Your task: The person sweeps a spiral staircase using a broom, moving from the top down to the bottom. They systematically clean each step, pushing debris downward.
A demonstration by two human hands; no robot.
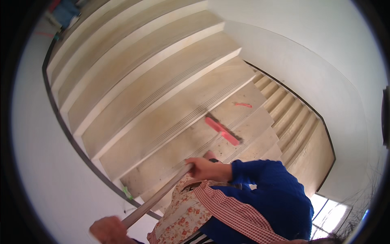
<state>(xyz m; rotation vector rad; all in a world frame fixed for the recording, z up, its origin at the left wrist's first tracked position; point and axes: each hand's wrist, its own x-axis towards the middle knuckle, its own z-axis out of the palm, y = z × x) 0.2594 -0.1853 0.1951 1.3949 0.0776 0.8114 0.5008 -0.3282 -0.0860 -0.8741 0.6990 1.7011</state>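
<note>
A long-handled broom runs diagonally across the lower middle, its wooden handle (154, 198) held at two places. My left hand (109, 229) is closed around the upper end of the handle at the lower left. Farther down, my right hand (202, 169) grips the same handle, with the blue sleeve (259, 175) behind it. The red broom head (214, 124) with dark bristles is over a beige stair tread (173, 152). Beyond the head, a crumpled red strip (243, 105) lies on the tread. Small dark specks are scattered around the broom.
Curved stairs (146, 79) fill the upper left, and another flight (286, 106) shows at the right. Pale walls (304, 24) bound both sides, with dark skirting (71, 140) on the left. A green scrap (126, 192) lies by that wall. Blurred blue fabric (64, 13) shows at the top left.
</note>
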